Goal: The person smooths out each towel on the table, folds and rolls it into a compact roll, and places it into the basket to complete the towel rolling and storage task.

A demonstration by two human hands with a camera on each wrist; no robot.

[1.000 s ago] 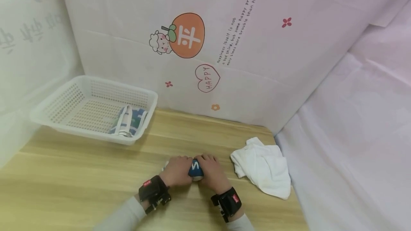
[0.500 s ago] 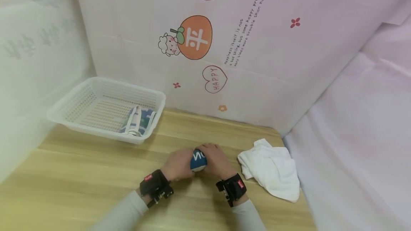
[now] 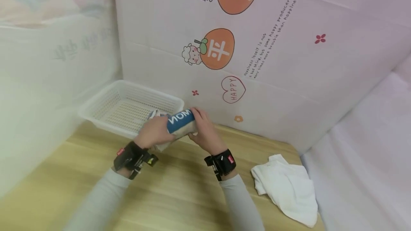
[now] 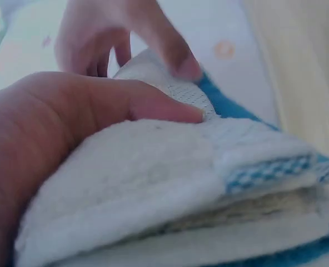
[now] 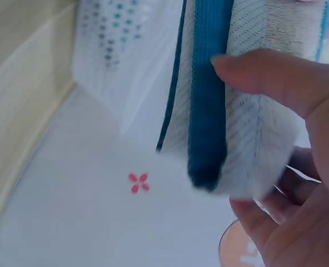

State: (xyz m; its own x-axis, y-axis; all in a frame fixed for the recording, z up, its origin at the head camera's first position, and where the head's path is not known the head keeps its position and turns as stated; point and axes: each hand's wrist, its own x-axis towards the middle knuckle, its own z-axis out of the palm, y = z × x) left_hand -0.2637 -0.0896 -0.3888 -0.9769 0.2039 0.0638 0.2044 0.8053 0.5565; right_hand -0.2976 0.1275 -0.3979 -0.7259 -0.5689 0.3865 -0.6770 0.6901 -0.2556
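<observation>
A folded towel [image 3: 182,121], off-white with a blue band and white lettering, is held up off the table between both hands, beside the basket's front right corner. My left hand [image 3: 154,131] grips its left end; in the left wrist view the thumb lies across the top of the layered folds [image 4: 153,167]. At the other end my right hand [image 3: 207,133] holds it, with the thumb on the front and the fingers behind, as the right wrist view shows. A white plastic basket [image 3: 109,127] stands behind the left hand. The towel's far left end is partly hidden by that hand.
Inside the basket lies a blue-and-white folded cloth [image 3: 153,113], partly covered by the hands in this view. A crumpled white cloth [image 3: 285,188] rests at the right of the wooden table [image 3: 179,195]. Printed white sheeting [image 3: 273,106] hangs behind and along both sides.
Both hands have lifted the towel from the table and carried it forward and left to the basket. More of its blue lettering shows. The head view has shifted left.
</observation>
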